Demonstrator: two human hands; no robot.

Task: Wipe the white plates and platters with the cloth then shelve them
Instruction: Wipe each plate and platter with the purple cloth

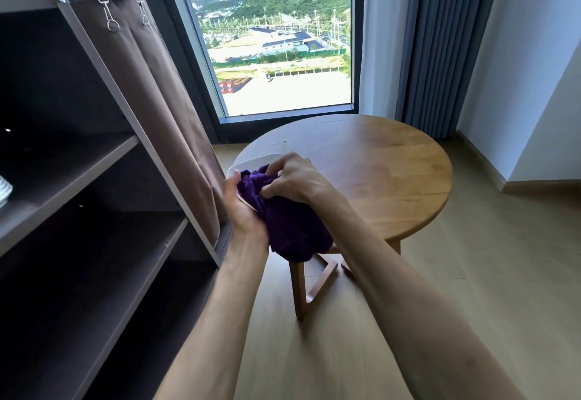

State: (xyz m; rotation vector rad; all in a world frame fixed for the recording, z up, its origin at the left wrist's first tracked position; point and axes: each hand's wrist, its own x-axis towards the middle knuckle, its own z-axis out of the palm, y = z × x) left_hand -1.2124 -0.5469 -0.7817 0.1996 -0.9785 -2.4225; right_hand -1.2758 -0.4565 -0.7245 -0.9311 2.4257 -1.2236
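A white plate is held in the air over the left edge of the round table, gripped from below by the left hand. A purple cloth is clutched and pressed onto it by the right hand.

Left hand holding white plate, right hand pressing purple cloth on it, round wooden table

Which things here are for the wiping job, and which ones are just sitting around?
For the job:
- white plate, held by the left hand
- purple cloth, gripped by the right hand
- shelf unit
- stacked white dishes on a shelf

Just around:
- round wooden table
- brown fabric cover
- window
- grey curtain
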